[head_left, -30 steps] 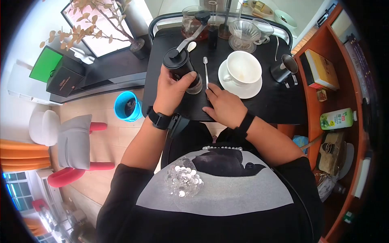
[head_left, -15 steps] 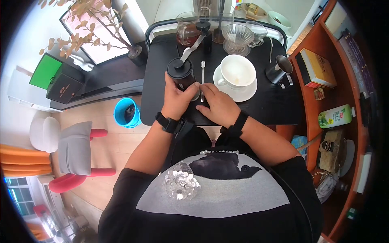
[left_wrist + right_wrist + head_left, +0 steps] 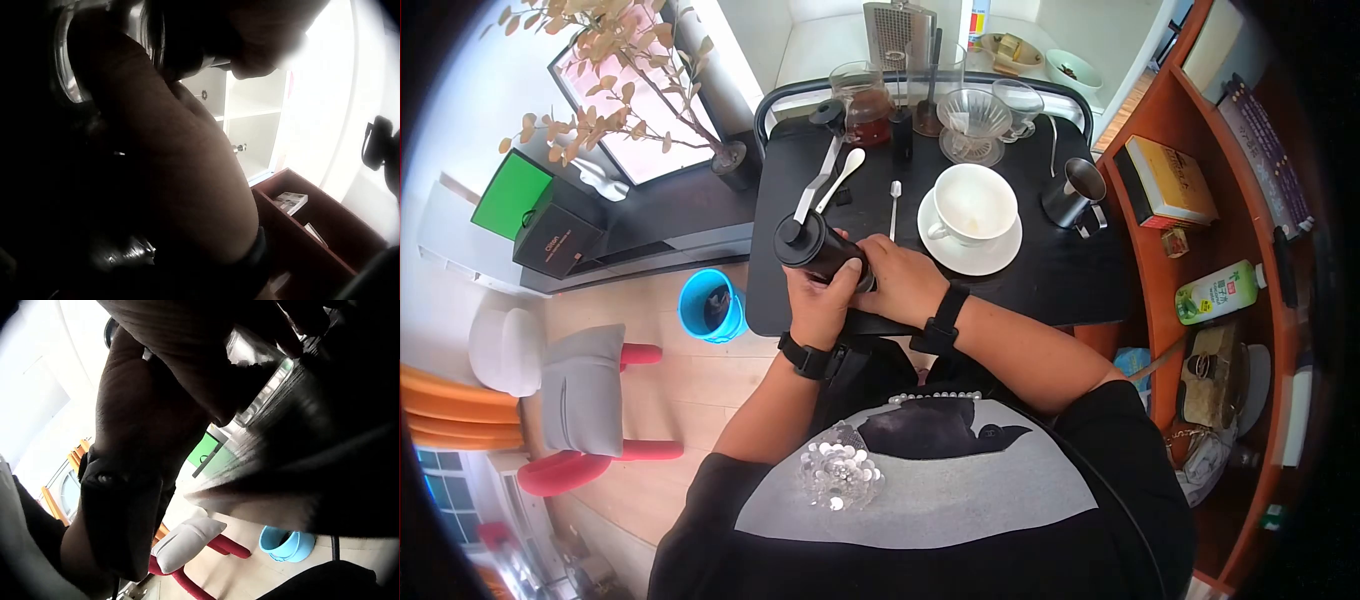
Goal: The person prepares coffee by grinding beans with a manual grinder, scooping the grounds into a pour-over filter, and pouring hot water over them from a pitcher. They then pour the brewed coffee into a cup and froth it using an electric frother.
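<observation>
A black hand coffee grinder (image 3: 832, 252) leans to the left over the front edge of the black table (image 3: 1065, 290), its crank pointing away from me. My left hand (image 3: 818, 305) grips the body, thumb lying across it. At the grinder's lower end, my right hand (image 3: 908, 284) has its fingers curled round the clear base. That base (image 3: 62, 59) shows dimly in the left wrist view; much of it is hidden by the hands. Just beyond the right hand lies a thin metal spoon (image 3: 895, 207). A white cup (image 3: 975, 200) stands on its saucer (image 3: 970, 262) to the right.
Behind the grinder are a white spoon (image 3: 841, 178), a glass server (image 3: 866, 118) with brown liquid and a clear dripper (image 3: 973, 122). A metal pitcher (image 3: 1072, 192) stands far right, near the brown shelf (image 3: 1138, 225). A blue bin (image 3: 712, 306) is on the floor at left.
The grinder has gone from upright to tilted left and come nearer to me. My right hand has left its place on the table beside the metal spoon and taken hold of the grinder's lower end.
</observation>
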{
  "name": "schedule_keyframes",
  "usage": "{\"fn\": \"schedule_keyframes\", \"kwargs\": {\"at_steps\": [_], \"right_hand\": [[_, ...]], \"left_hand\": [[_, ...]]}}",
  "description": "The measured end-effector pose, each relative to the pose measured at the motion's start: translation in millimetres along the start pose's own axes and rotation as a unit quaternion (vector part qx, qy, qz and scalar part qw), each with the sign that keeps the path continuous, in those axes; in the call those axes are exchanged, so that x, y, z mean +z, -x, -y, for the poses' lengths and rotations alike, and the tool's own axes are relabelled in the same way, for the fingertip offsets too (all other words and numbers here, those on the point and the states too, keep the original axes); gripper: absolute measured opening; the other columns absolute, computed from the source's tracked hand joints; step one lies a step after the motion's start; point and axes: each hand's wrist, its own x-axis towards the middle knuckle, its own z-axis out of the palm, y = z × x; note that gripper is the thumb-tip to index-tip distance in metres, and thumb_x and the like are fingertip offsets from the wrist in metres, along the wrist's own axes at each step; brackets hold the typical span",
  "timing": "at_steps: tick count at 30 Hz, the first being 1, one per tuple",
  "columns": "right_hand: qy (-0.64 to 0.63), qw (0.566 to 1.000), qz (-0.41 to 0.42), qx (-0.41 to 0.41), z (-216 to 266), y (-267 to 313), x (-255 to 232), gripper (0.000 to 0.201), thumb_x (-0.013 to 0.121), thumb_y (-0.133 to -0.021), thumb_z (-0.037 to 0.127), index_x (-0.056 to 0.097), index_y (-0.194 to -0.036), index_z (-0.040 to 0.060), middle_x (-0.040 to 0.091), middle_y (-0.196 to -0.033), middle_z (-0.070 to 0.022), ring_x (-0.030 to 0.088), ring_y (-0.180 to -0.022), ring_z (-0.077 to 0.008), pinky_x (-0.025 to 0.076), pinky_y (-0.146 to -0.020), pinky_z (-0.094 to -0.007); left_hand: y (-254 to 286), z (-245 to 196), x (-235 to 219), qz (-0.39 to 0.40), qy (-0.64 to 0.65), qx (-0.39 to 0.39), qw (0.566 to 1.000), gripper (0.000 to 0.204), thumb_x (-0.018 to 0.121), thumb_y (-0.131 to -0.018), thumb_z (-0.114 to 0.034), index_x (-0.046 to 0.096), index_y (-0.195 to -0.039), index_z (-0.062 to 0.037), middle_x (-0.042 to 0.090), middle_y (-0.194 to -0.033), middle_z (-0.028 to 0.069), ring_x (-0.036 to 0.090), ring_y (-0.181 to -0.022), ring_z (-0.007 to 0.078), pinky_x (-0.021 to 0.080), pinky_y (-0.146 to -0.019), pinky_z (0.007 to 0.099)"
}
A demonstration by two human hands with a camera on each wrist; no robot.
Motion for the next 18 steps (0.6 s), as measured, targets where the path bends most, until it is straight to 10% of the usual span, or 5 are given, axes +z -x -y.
{"fn": "schedule_keyframes", "kwargs": {"at_steps": [18], "right_hand": [[-0.171, 0.973, -0.126, -0.092, 25, 16, -33, 0.057, 0.072, -0.060, 0.016, 0.043, -0.108, 0.0024, 0.046, -0.098, -0.0150, 0.051, -0.091, -0.0306, 0.043, -0.079, -0.0357]], "left_hand": [[-2, -38, 5, -0.022, 0.317, -0.079, 0.945, 0.040, 0.051, -0.087, -0.030, 0.049, -0.111, 0.0029, 0.054, -0.110, 0.0141, 0.052, -0.106, 0.0246, 0.040, -0.094, 0.0406]]}}
